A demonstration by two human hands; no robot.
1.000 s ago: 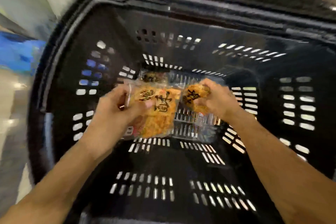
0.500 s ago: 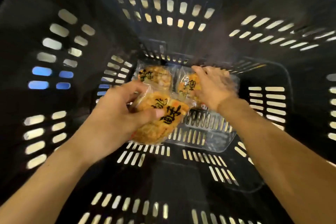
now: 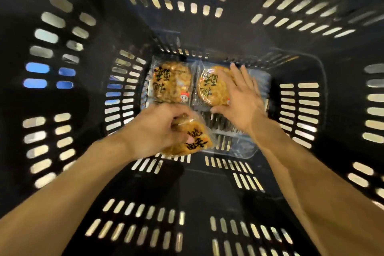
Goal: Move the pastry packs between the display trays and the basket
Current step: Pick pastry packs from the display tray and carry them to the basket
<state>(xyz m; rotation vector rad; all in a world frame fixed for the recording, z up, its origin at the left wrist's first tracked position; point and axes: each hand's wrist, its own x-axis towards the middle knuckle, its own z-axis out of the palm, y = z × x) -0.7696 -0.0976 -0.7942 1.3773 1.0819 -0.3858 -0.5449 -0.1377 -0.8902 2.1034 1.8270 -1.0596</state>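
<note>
Black basket (image 3: 62,93); left hand (image 3: 158,129) fingers grip black-lettered pastry pack (image 3: 193,139); right hand (image 3: 239,97) fingers spread

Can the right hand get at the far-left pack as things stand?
Probably yes. The right hand lies open on the neighbouring pack, and the far-left pack lies uncovered right beside it; the left hand, gripping a third pack, sits nearer, not between.

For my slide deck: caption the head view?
Left hand grips a pastry pack; open right hand rests on another inside the black basket.
</note>
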